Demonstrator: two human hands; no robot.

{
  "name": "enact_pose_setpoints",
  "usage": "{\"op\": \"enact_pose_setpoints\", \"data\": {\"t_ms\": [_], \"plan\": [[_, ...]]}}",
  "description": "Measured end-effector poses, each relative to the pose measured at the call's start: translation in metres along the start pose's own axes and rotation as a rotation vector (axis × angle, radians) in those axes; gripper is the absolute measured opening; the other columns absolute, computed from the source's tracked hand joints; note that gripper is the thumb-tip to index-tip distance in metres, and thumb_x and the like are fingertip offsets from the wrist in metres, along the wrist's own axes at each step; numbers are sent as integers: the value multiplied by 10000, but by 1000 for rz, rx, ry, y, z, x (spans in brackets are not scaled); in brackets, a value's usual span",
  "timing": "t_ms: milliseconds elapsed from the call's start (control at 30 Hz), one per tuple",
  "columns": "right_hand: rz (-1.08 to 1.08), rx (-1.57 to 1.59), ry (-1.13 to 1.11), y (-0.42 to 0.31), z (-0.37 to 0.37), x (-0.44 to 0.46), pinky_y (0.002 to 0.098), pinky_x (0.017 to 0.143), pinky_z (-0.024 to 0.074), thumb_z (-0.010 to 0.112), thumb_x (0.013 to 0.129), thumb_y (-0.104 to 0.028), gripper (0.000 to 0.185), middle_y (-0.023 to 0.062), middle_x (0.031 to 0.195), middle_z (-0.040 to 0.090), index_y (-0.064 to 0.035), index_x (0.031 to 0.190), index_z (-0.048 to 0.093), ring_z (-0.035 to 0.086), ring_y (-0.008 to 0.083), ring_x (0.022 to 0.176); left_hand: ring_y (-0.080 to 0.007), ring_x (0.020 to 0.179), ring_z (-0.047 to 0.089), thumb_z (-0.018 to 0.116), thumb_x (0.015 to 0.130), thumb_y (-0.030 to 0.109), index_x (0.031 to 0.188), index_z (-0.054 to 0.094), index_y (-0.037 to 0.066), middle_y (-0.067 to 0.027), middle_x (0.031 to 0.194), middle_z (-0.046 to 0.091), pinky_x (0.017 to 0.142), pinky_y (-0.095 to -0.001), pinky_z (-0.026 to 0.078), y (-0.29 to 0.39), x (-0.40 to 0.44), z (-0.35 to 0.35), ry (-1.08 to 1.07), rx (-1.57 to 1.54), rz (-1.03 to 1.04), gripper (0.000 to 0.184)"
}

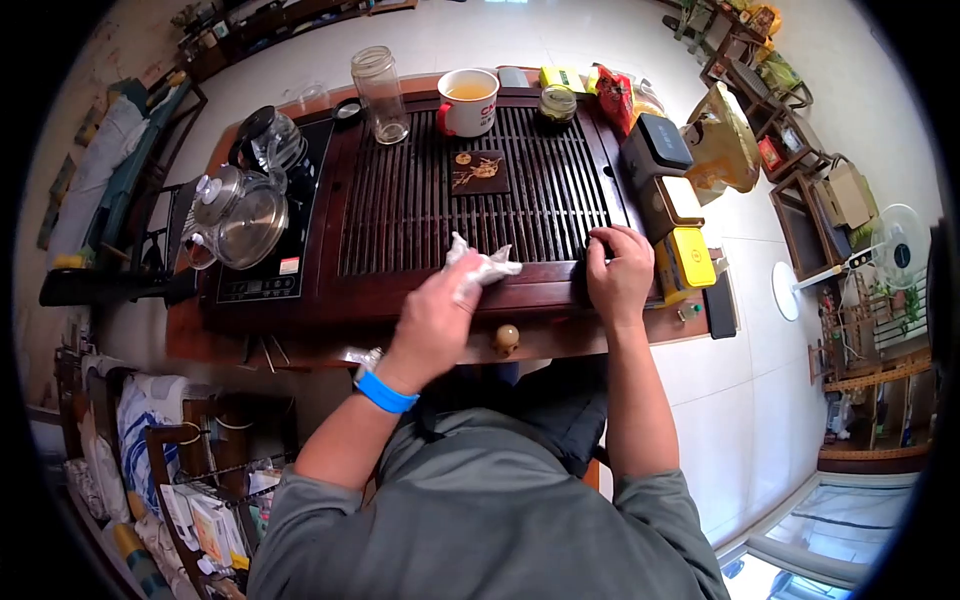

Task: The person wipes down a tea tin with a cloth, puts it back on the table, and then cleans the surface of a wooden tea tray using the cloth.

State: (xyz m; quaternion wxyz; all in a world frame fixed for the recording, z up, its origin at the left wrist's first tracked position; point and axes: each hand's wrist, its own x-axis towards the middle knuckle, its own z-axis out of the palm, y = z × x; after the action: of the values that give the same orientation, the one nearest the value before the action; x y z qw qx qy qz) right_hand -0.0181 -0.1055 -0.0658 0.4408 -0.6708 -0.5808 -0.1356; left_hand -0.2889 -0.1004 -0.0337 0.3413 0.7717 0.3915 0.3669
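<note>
My left hand [437, 318], with a blue band at the wrist, is closed on a crumpled white tissue [490, 270]. The tissue touches the near edge of the dark slatted tea tray [420, 225]. At the tray's right edge rests my right hand [622, 272], its fingers curled in. A dark bit shows by the thumb, but what these fingers hold, if anything, is hidden. Beyond the hands, a black tile with a gold design [480, 173] lies on the slats. A white mug with a red handle [468, 103], a tall glass jar [380, 98] and a small lidded jar [556, 106] stand at the back.
Left on the black hot plate [262, 287] are a glass kettle [245, 220] and a glass pot [280, 145]. Boxes, including a yellow one [686, 262], line the right side, near a gold bag [722, 145]. A round wooden knob [507, 338] sits at the front edge.
</note>
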Motion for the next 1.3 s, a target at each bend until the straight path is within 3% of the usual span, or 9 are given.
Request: {"op": "enact_pose_setpoints", "data": {"t_ms": [67, 167, 267, 333, 367, 467, 567, 800, 1300], "plan": [[17, 1, -11, 0, -1, 0, 440, 973, 460, 674, 821, -133, 105, 105, 915, 730, -79, 871, 749, 654, 299, 1040, -183, 1148, 655, 451, 1097, 186, 1317, 613, -20, -141, 1231, 703, 1036, -342, 488, -18, 3, -15, 170, -221, -61, 342], [25, -6, -18, -1, -2, -1, 437, 984, 455, 677, 822, -140, 108, 101, 925, 732, -86, 871, 755, 654, 297, 1046, -208, 1116, 680, 448, 1102, 216, 1315, 585, -25, -139, 1245, 688, 1007, -360, 529, -33, 1, -66, 363, -828, -212, 350], [23, -20, -12, -2, -1, -1, 436, 988, 452, 677, 823, -141, 109, 99, 924, 733, -85, 874, 756, 653, 297, 1047, -248, 1238, 612, 433, 1106, 211, 1382, 527, -42, -171, 1350, 621, 1104, -392, 444, -37, -14, -111, 689, -626, -159, 386], [13, -38, -15, -4, -1, -2, 436, 992, 449, 677, 825, -139, 102, 94, 922, 732, -82, 865, 752, 651, 294, 1048, -280, 1305, 555, 420, 1109, 206, 1428, 495, -39, -183, 1426, 561, 1130, -400, 406, -35, -29, -126, 735, -25, -35, 409], [9, -48, -15, -6, -2, -1, 436, 993, 449, 677, 824, -139, 100, 93, 921, 732, -81, 863, 750, 650, 293, 1048, -329, 1343, 514, 438, 1103, 253, 1408, 517, -54, -206, 1468, 511, 1113, -423, 406, -36, -37, -128, 666, 412, 61, 440], [2, -71, -20, -8, -3, -2, 437, 992, 447, 679, 821, -136, 97, 90, 918, 732, -78, 861, 745, 648, 291, 1046, -386, 1366, 483, 713, 934, 258, 1396, 551, -6, -224, 1497, 480, 1163, -470, 352, -31, -54, -115, 195, 623, 4, 557], [-10, -74, -21, -6, -2, -1, 439, 987, 448, 680, 818, -134, 96, 91, 915, 731, -79, 861, 745, 647, 292, 1040, -425, 1421, 410, 875, 726, 315, 1365, 566, -25, -254, 1518, 447, 1192, -529, 292, -41, -64, -102, 74, 657, -24, 787], [-35, -88, -19, -4, -1, 0, 434, 973, 452, 682, 814, -129, 81, 90, 892, 724, -75, 834, 738, 648, 293, 1013, -415, 1430, 400, 856, 740, 227, 1416, 510, -25, -258, 1512, 449, 1195, -511, 297, -50, -54, -104, -15, 785, 10, 800], [-70, -118, -16, -9, -1, 0, 437, 976, 451, 685, 808, -129, 71, 87, 890, 723, -84, 832, 735, 651, 289, 1012, -393, 1235, 608, 703, 787, 36, 1258, 650, -13, -226, 1274, 661, 1085, -482, 453, -34, -41, -79, -11, 662, 243, 476]]}}
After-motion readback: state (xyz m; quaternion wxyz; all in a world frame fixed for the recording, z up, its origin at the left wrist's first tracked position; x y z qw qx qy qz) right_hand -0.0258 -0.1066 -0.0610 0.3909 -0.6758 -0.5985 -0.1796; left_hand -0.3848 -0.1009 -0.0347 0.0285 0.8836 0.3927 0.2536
